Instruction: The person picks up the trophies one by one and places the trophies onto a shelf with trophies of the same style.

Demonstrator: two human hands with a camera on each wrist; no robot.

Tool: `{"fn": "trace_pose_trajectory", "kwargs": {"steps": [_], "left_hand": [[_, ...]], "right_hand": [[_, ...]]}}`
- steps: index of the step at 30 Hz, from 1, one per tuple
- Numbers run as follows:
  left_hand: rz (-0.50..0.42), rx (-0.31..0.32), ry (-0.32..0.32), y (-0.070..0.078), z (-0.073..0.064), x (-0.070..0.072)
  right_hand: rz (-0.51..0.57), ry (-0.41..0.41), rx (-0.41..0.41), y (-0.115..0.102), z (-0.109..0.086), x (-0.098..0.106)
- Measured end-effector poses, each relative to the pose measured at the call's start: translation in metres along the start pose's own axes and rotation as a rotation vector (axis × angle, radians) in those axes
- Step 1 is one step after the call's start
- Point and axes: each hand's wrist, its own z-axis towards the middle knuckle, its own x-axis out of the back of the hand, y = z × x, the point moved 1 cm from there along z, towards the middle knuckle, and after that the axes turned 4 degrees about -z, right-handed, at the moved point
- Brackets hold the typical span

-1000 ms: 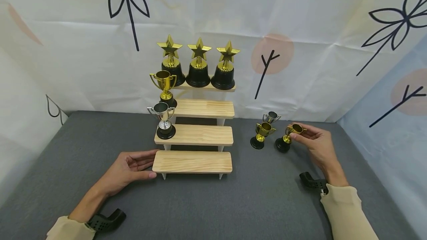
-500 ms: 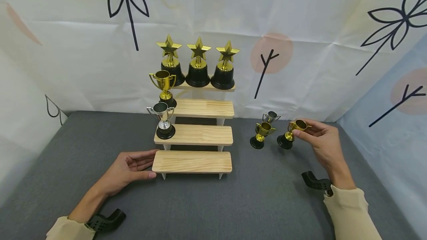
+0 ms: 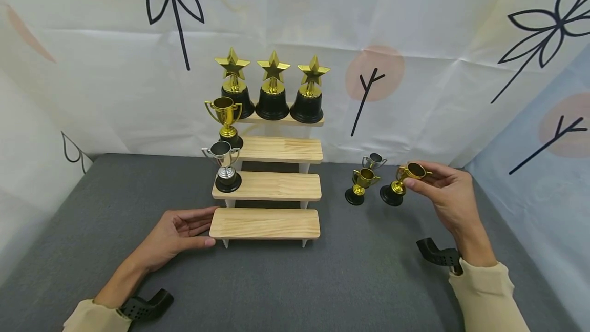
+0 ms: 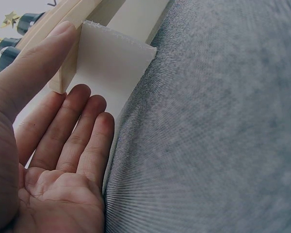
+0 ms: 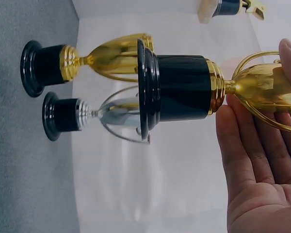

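My right hand (image 3: 449,196) holds a small gold trophy cup (image 5: 262,87) by its bowl, the thumb on one side and the fingers on the other. Its black base is off the table. Just left of it stand another gold trophy cup (image 3: 364,179) and, behind that, a silver trophy cup (image 3: 375,160), partly hidden. My left hand (image 3: 172,234) rests at the left end of the wooden tiered display stand (image 3: 265,223), its fingers fairly straight. In the left wrist view the thumb lies along the lowest step's board and the fingertips are near the white support (image 4: 111,63).
Three gold star trophies (image 3: 273,91) stand on the stand's top step. A gold trophy cup (image 3: 226,117) is at the left of the step below, with a silver trophy cup (image 3: 227,165) one step lower. A patterned white cloth (image 3: 428,106) hangs behind the grey table (image 3: 359,281).
My right hand has raised the gold trophy cup from near the table and shifted slightly right and back. The left hand stays at the stand's end.
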Motion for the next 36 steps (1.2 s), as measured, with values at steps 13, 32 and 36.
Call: {"fn": "trace_pose_trajectory", "kwargs": {"steps": [13,32,36], "left_hand": [[0.000,-0.009,-0.005,0.001,0.001,0.001],[-0.004,-0.006,-0.010,-0.001,0.000,0.002],[0.001,-0.002,-0.007,-0.001,0.000,0.001]], "right_hand": [[-0.007,-0.044,-0.011,-0.009,-0.001,-0.018],[-0.060,-0.133,-0.068,0.007,-0.009,-0.059],[-0.092,-0.137,-0.071,0.008,-0.012,-0.065]]}}
